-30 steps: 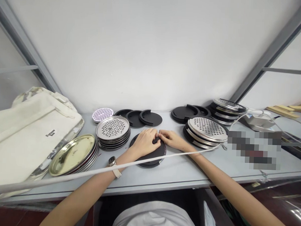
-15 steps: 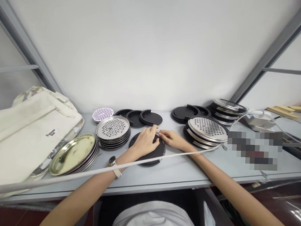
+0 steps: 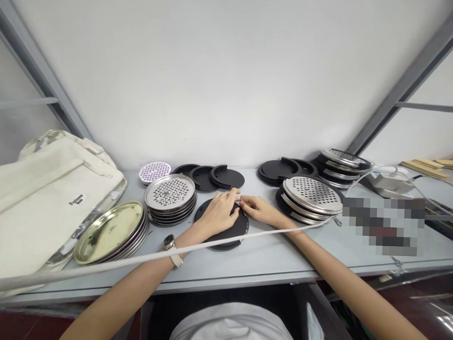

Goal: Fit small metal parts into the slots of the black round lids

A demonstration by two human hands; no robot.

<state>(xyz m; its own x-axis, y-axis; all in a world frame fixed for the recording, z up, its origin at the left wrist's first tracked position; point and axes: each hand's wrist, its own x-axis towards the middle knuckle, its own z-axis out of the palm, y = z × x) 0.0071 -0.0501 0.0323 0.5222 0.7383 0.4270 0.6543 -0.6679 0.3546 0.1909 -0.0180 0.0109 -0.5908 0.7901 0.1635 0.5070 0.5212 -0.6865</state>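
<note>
At the centre of your work, a round black disc (image 3: 235, 230) lies flat on the table (image 3: 268, 260). Your left hand (image 3: 218, 215) rests palm-down over its upper part, fingers partly spread and thumb apart from them. Your right hand (image 3: 260, 210) sits at the disc's 1 o'clock edge, fingers bent and tips close together near your left fingertips; you cannot tell whether anything small is between them.

From the disc, a stack of perforated silver plates (image 3: 169, 193) stands at 10 o'clock, with a lilac perforated disc (image 3: 155, 172) beyond it. Overlapping black discs (image 3: 228, 178) lie near 12 o'clock. Another perforated stack (image 3: 312, 193) stands at 2 o'clock. At 9 o'clock, you have a tilted gold-topped plate stack (image 3: 109, 233) beside a cream bag (image 3: 50, 203). A white cable (image 3: 209, 243) crosses the view in front of the disc.
</note>
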